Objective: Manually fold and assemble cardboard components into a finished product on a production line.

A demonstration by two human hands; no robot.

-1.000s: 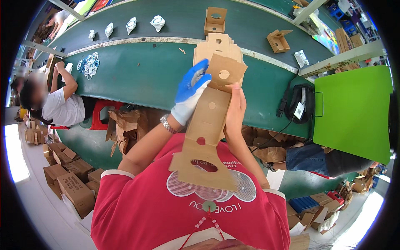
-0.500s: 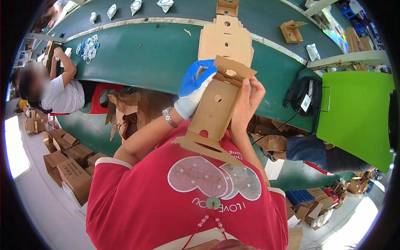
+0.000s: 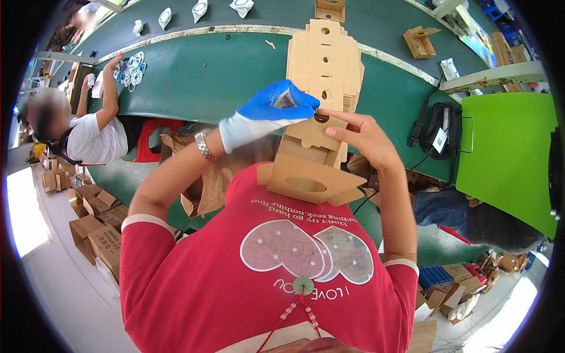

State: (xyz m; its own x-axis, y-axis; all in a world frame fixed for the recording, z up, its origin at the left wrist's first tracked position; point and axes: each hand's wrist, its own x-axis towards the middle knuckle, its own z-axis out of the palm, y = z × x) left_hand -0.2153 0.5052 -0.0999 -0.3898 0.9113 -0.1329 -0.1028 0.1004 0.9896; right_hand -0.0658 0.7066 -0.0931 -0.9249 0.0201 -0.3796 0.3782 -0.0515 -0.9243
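Observation:
A brown cardboard box, partly folded, is held between my body and the table edge. Its far end is bent over toward me, while the near flap with a large oval hole stands open against my shirt. My left hand, in a blue and white glove, closes its fingers on the box's far left corner. With thumb and forefinger, my bare right hand grips the folded far end beside a round hole. Just beyond both hands lies a stack of flat cardboard blanks with holes.
Blue and white rings lie at the left, where a co-worker's hand reaches. Small white packets and an open box sit on the far belt. A black strapped device and a green panel are on the right.
The box's far end has been folded over toward me. My left hand moved from its left side to the far corner; my right hand now presses the far end. The co-worker reached to the rings.

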